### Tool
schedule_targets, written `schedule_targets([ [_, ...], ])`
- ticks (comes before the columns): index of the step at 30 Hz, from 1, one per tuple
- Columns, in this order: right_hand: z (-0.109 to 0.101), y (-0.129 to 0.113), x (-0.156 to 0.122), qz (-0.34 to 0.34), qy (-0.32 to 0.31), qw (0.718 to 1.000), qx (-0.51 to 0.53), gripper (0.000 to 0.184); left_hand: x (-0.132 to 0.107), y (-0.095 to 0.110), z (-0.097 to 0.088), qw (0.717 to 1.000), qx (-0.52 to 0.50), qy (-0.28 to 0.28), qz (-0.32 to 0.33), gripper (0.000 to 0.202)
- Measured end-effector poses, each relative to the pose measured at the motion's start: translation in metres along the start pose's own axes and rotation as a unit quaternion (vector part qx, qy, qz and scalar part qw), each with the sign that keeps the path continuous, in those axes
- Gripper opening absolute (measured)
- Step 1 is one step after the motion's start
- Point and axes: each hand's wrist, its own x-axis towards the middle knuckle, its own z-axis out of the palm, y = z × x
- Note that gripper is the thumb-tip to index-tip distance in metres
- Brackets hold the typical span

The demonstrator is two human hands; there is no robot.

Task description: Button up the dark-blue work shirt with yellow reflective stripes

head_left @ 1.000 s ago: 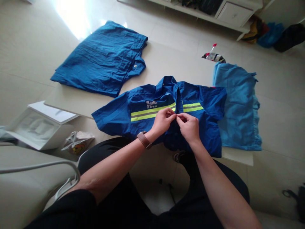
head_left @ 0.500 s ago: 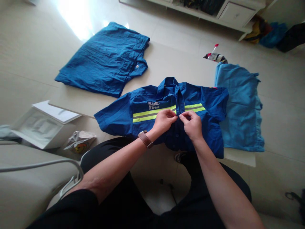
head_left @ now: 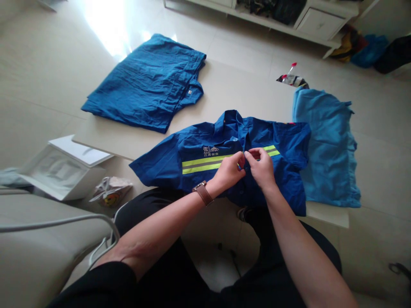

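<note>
On the pale tabletop (head_left: 224,92), at mid-frame, a blue reflective-striped shirt (head_left: 199,156) was spread collar-away, its placket running toward the viewer, and was pinched at stripe level by both the left hand (head_left: 228,172) and right hand (head_left: 262,167), each grip closed narrowly on the fabric.

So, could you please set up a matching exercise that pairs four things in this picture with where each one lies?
Things:
1. striped work shirt
2. light blue garment
3. folded dark blue garment
4. white box

Places:
A. far left part of the low table
B. on the floor, left of the table
C. right end of the table
D. at the table's near edge, under both hands

Pairs: 1-D, 2-C, 3-A, 4-B
</note>
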Motion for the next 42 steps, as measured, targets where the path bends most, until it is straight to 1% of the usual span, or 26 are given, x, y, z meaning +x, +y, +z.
schedule_targets([
  [2,0.001,-0.003,0.001,-0.017,0.013,0.999,-0.041,0.039,-0.004,-0.002,0.003,0.999,0.007,-0.038,0.014,0.02],
  [5,0.003,-0.004,0.004,-0.022,-0.004,0.997,-0.08,0.03,-0.01,-0.006,0.004,0.996,0.018,-0.083,0.009,0.02],
  [8,0.006,-0.002,0.006,-0.024,-0.012,0.997,-0.071,0.021,-0.009,-0.007,-0.004,0.991,0.023,-0.131,0.011,0.021],
  [9,0.006,-0.002,0.006,-0.022,-0.009,0.998,-0.064,0.019,-0.006,-0.006,-0.009,0.99,0.025,-0.136,0.01,0.021],
  [10,0.007,-0.002,0.006,-0.02,-0.008,0.998,-0.056,0.018,-0.003,-0.005,-0.015,0.992,0.029,-0.125,0.006,0.019],
  [11,0.007,-0.002,0.006,-0.019,-0.009,0.999,-0.048,0.017,0.0,-0.004,-0.022,0.995,0.039,-0.093,-0.003,0.018],
  [12,0.006,-0.002,0.005,-0.019,-0.011,0.999,-0.041,0.016,0.004,-0.004,-0.029,0.997,0.059,-0.043,-0.014,0.018],
  [14,0.006,-0.003,0.005,-0.023,-0.019,0.999,-0.026,0.016,0.012,-0.005,-0.04,0.991,0.113,0.058,-0.039,0.029],
  [15,0.006,-0.004,0.004,-0.025,-0.023,0.999,-0.019,0.017,0.015,-0.006,-0.044,0.986,0.136,0.082,-0.05,0.037],
  [16,0.005,-0.004,0.004,-0.026,-0.025,0.999,-0.014,0.017,0.018,-0.009,-0.046,0.984,0.147,0.082,-0.061,0.043],
  [17,0.005,-0.004,0.003,-0.029,-0.027,0.999,-0.011,0.018,0.021,-0.012,-0.047,0.985,0.145,0.06,-0.072,0.046],
  [18,0.004,-0.004,0.003,-0.031,-0.028,0.999,-0.008,0.018,0.023,-0.016,-0.048,0.987,0.129,0.025,-0.088,0.046],
  [20,0.002,-0.004,0.003,-0.033,-0.028,0.999,-0.003,0.018,0.025,-0.021,-0.046,0.987,0.084,-0.044,-0.128,0.037],
  [21,0.001,-0.003,0.002,-0.033,-0.028,0.999,-0.001,0.018,0.026,-0.023,-0.044,0.984,0.068,-0.069,-0.147,0.032],
  [23,-0.002,-0.002,0.002,-0.033,-0.028,0.999,-0.001,0.021,0.028,-0.025,-0.042,0.978,0.055,-0.1,-0.173,0.024],
  [25,-0.004,-0.001,0.002,-0.036,-0.026,0.999,-0.012,0.023,0.028,-0.024,-0.041,0.975,0.057,-0.115,-0.18,0.014],
  [27,-0.005,0.0,0.001,-0.043,-0.023,0.998,-0.027,0.025,0.028,-0.02,-0.041,0.978,0.057,-0.108,-0.169,0.007],
  [28,-0.006,0.0,0.0,-0.047,-0.022,0.998,-0.036,0.027,0.027,-0.017,-0.042,0.982,0.06,-0.092,-0.154,0.005],
  [29,-0.006,-0.001,0.0,-0.05,-0.02,0.998,-0.045,0.028,0.026,-0.014,-0.044,0.986,0.075,-0.066,-0.13,0.005],
  [31,-0.005,-0.002,-0.002,-0.061,-0.021,0.996,-0.06,0.032,0.024,-0.006,-0.048,0.987,0.15,0.007,-0.061,0.008],
  [33,-0.005,-0.005,-0.003,-0.074,-0.027,0.995,-0.068,0.034,0.022,0.002,-0.052,0.965,0.253,0.067,0.016,0.012],
  [35,-0.004,-0.008,-0.005,-0.086,-0.034,0.994,-0.066,0.034,0.021,0.008,-0.055,0.943,0.312,0.09,0.078,0.013],
  [36,-0.003,-0.01,-0.006,-0.091,-0.036,0.993,-0.064,0.035,0.022,0.01,-0.056,0.94,0.314,0.089,0.098,0.013],
  [38,-0.003,-0.012,-0.007,-0.096,-0.036,0.993,-0.063,0.034,0.023,0.01,-0.056,0.954,0.273,0.073,0.1,0.013],
  [40,-0.003,-0.013,-0.008,-0.093,-0.034,0.993,-0.065,0.034,0.026,0.008,-0.056,0.979,0.191,0.057,0.053,0.014],
  [42,-0.003,-0.014,-0.008,-0.088,-0.034,0.993,-0.068,0.033,0.029,0.005,-0.056,0.994,0.101,0.043,-0.01,0.017],
])
